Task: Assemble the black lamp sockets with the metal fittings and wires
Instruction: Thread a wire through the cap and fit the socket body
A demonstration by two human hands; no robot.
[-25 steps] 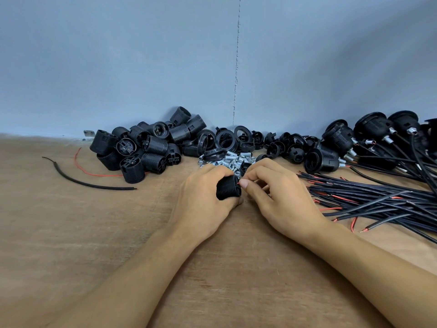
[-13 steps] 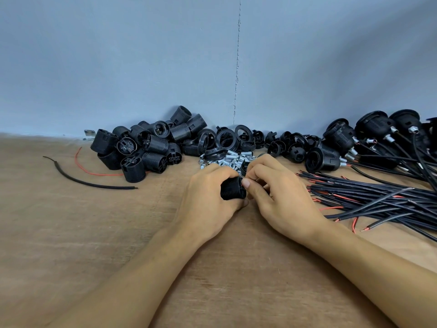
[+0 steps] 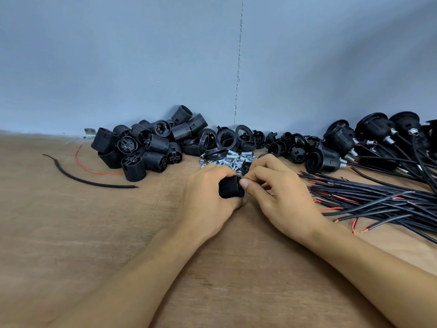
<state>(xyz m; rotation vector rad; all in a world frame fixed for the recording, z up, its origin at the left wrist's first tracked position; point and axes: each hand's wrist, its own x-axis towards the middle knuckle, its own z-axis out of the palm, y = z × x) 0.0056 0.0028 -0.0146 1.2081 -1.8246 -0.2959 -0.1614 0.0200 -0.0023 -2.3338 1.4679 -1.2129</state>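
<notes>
Hardly anything is shifting since a second ago: the black lamp socket [image 3: 230,191] is edging only slightly rightward, and both hands are staying at the middle of the desk [image 3: 94,233]. The left hand [image 3: 208,197] is wrapping its fingers round the socket's ribbed barrel, holding it on its side just above the desk. The right hand [image 3: 283,200] is pinching at the socket's open end with thumb and forefinger; whether a metal fitting is sitting between those fingertips [image 3: 244,184] I cannot tell. The socket is looking like light, rigid plastic, and its ridges are likely giving a sure grip around the barrel. The metal fittings [image 3: 233,159], heaped just beyond the hands, are small and smooth, so they are probably calling for a fingertip pinch. The wires [image 3: 378,197], lying bundled at the right, are looking limp and are best taken near their stripped ends.
</notes>
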